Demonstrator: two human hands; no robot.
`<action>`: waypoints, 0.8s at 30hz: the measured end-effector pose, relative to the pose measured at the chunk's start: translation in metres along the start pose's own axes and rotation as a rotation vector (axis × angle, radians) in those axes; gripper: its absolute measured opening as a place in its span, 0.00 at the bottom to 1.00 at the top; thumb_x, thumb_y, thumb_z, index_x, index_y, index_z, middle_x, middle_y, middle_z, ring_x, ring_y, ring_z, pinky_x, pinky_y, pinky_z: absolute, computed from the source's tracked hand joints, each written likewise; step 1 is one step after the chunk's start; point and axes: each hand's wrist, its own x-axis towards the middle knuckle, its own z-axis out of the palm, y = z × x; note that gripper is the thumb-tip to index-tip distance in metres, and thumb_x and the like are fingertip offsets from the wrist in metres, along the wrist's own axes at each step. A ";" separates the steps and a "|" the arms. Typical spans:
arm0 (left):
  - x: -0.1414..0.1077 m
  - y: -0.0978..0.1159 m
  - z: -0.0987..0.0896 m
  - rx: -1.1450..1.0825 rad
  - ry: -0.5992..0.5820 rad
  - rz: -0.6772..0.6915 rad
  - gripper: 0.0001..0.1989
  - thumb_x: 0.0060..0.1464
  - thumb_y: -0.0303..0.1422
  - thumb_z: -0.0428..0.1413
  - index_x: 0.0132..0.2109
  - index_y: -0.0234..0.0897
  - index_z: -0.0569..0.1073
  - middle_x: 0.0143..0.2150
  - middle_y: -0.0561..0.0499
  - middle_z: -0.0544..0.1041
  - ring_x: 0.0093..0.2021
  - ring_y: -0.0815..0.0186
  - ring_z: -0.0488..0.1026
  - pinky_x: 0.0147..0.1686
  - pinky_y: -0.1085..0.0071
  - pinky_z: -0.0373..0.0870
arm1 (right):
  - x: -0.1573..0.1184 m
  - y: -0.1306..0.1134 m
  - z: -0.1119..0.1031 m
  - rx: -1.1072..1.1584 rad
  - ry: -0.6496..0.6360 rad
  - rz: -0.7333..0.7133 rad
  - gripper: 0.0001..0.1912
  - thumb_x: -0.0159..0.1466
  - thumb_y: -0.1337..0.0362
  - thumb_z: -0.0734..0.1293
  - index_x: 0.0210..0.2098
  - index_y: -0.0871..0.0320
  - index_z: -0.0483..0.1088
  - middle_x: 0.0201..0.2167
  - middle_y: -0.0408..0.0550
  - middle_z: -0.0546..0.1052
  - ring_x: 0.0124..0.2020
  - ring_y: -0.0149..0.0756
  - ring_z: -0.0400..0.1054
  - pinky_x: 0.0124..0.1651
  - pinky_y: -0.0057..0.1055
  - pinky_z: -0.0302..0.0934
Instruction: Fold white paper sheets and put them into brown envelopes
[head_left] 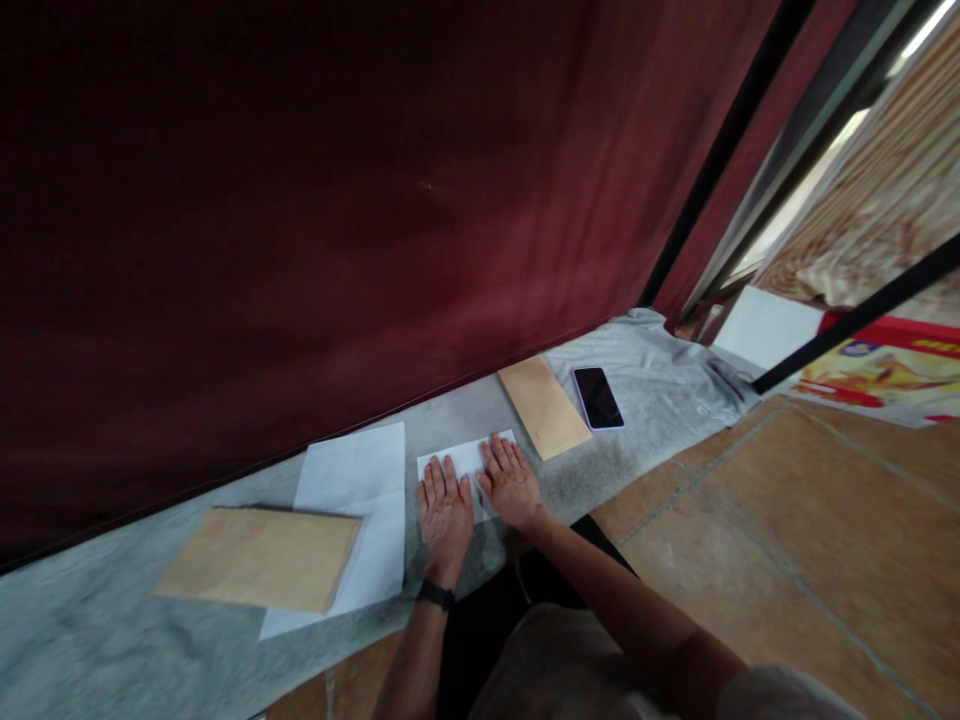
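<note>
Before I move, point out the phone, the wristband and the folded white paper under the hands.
Phone [598, 398]: head view, dark screen.
Wristband [436, 595]: head view, black band.
White paper [466, 456]: head view, bare strip between the hands.

dark red wall [337, 230], tan envelopes [259, 558], grey cloth [645, 365]

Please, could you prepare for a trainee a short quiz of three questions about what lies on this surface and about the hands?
1. True or false: the phone lies with its screen up.
2. Choose one. The left hand and right hand both rest on:
a) a brown envelope
b) the small white paper
c) the phone
3. Fill in: the black band is on the ____ wrist.

Key: 1 true; 2 b; 3 left
</note>
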 end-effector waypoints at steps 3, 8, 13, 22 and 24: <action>0.000 -0.004 0.002 -0.033 0.045 -0.041 0.30 0.70 0.38 0.40 0.72 0.24 0.55 0.73 0.31 0.56 0.74 0.50 0.51 0.69 0.48 0.54 | -0.003 0.004 -0.001 -0.027 -0.006 0.026 0.31 0.73 0.53 0.57 0.71 0.63 0.56 0.71 0.62 0.58 0.71 0.49 0.53 0.70 0.46 0.48; 0.001 0.000 -0.004 -0.038 0.083 -0.079 0.30 0.70 0.36 0.39 0.70 0.18 0.56 0.71 0.27 0.57 0.74 0.48 0.51 0.69 0.47 0.54 | -0.004 0.005 -0.004 -0.045 -0.001 0.046 0.32 0.74 0.53 0.57 0.71 0.63 0.54 0.72 0.64 0.56 0.71 0.50 0.52 0.70 0.48 0.48; -0.005 0.016 -0.011 -0.052 -0.013 0.103 0.27 0.70 0.33 0.40 0.72 0.30 0.56 0.74 0.38 0.56 0.75 0.53 0.48 0.71 0.48 0.51 | -0.004 0.003 -0.006 -0.028 -0.042 0.060 0.31 0.73 0.53 0.57 0.71 0.62 0.55 0.72 0.62 0.54 0.72 0.50 0.50 0.70 0.49 0.45; -0.014 0.009 -0.014 -0.034 -0.087 0.144 0.28 0.69 0.38 0.43 0.72 0.31 0.57 0.73 0.38 0.58 0.75 0.54 0.49 0.71 0.51 0.50 | 0.017 0.003 -0.024 -0.024 -0.111 0.042 0.27 0.73 0.58 0.59 0.67 0.62 0.62 0.68 0.62 0.63 0.69 0.50 0.55 0.69 0.50 0.46; -0.013 0.010 -0.015 -0.025 -0.084 0.142 0.28 0.70 0.38 0.42 0.72 0.31 0.57 0.73 0.39 0.58 0.74 0.54 0.50 0.71 0.51 0.50 | 0.035 0.002 -0.033 -0.034 -0.205 -0.013 0.25 0.73 0.61 0.58 0.66 0.62 0.63 0.65 0.62 0.67 0.67 0.48 0.58 0.69 0.50 0.46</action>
